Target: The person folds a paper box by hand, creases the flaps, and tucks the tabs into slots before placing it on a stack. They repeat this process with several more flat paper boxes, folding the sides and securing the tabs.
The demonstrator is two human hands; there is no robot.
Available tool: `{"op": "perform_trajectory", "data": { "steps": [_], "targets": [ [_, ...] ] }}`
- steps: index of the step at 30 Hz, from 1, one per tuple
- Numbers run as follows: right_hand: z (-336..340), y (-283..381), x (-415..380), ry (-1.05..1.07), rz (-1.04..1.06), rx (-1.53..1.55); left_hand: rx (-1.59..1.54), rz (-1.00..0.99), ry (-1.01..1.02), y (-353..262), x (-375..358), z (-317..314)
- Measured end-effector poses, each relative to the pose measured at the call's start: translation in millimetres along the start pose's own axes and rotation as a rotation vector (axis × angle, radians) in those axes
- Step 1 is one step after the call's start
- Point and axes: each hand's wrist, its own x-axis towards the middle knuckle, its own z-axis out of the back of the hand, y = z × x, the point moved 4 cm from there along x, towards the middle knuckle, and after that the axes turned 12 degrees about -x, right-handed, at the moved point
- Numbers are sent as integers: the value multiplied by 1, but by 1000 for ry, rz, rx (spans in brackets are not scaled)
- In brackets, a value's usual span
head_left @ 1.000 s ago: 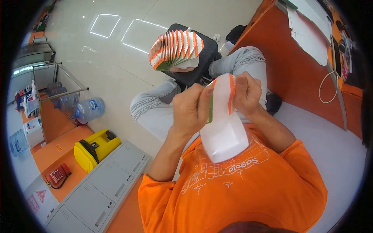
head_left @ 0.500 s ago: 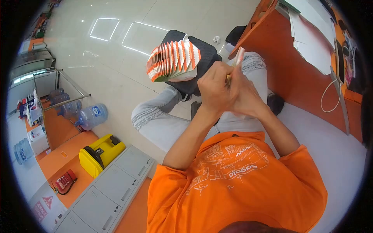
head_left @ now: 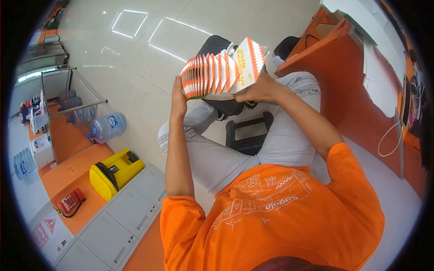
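Note:
A row of nested white paper cartons (head_left: 210, 72) with orange zigzag edges is held up over my lap. My left hand (head_left: 179, 95) presses against its left end, fingers mostly hidden behind the cartons. The carton at the right end (head_left: 248, 65) is larger to the eye and shows yellow lettering on a white side. My right hand (head_left: 258, 89) grips that carton from below and the right. A dark padded surface (head_left: 218, 44) lies just beyond the row, partly covered by it.
A black stool-like frame (head_left: 249, 135) stands between my legs. To the right is an orange desk (head_left: 334, 63) with white sheets (head_left: 377, 81) and a cable. On the left are a water bottle (head_left: 108, 127), yellow bin (head_left: 115, 174), fire extinguisher (head_left: 71, 202) and grey lockers (head_left: 122, 221).
My hands were together on a folded carton at the right, while the row rested on the dark surface. Now they are apart, at the row's two ends, with the lettered carton at its right.

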Motion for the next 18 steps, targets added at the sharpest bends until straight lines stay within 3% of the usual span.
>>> {"op": "perform_trajectory", "data": {
  "steps": [1, 2, 5, 8, 10, 12, 15, 18],
  "targets": [
    [-11, 1, 8, 18, 30, -41, -77, -109, 164, 0, 3, -6],
    [-17, 4, 13, 28, 33, -46, -87, -108, 159, 5, 4, -5],
    [-33, 18, 28, 25, 47, 51, 234, -348, 159, -33, -17, -29],
    [-45, 33, 40, 38, 81, 99, 253, -336, 161, -32, -17, -26],
    [-64, 28, 47, 95, 87, 311, 237, -349, 146, -26, -10, -20],
    [-73, 24, 46, 42, 171, 217, 218, -328, 117, -21, -12, -18],
    [-74, 29, 42, 208, 7, 492, 210, -373, 136, -20, -12, -18],
    [-85, 17, 48, 216, 30, 414, 264, -441, 129, -23, -17, -28]
  ]
}}
